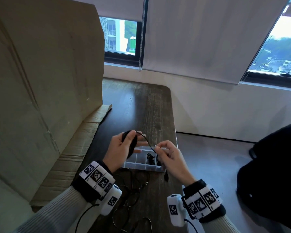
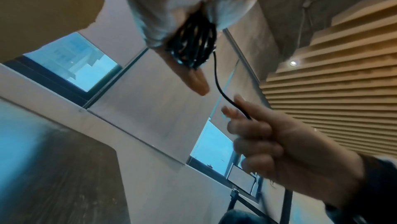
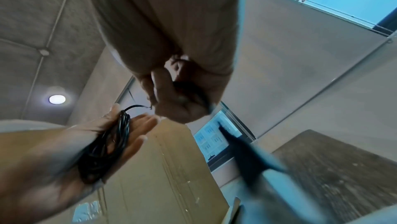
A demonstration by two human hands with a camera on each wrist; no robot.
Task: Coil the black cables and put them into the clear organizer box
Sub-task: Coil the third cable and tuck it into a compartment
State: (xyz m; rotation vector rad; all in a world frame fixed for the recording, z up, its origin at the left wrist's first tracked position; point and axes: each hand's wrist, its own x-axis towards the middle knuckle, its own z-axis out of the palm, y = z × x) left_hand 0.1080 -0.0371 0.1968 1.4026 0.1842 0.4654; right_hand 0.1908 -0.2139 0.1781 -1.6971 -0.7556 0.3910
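Nearest, loose cables (image 1: 134,190) sprawl on the dark table (image 1: 148,106), partly hidden behind the wrists. The left hand (image 1: 121,148) clamps the black cable (image 1: 133,147), an elongated coil lying along the palm, under its thumb; only the right wrist view shows the straight fingers (image 3: 144,122). Its free strand runs rightward to the right hand (image 1: 170,157), which pinches it. Beyond, both hands half cover the clear organizer box (image 1: 141,167).

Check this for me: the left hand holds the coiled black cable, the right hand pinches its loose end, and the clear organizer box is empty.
One part is wrong: the clear organizer box is not empty. The head view shows a stored black cable in one compartment. The left hand does hold the coiled black cable, and the right hand pinches its loose end.
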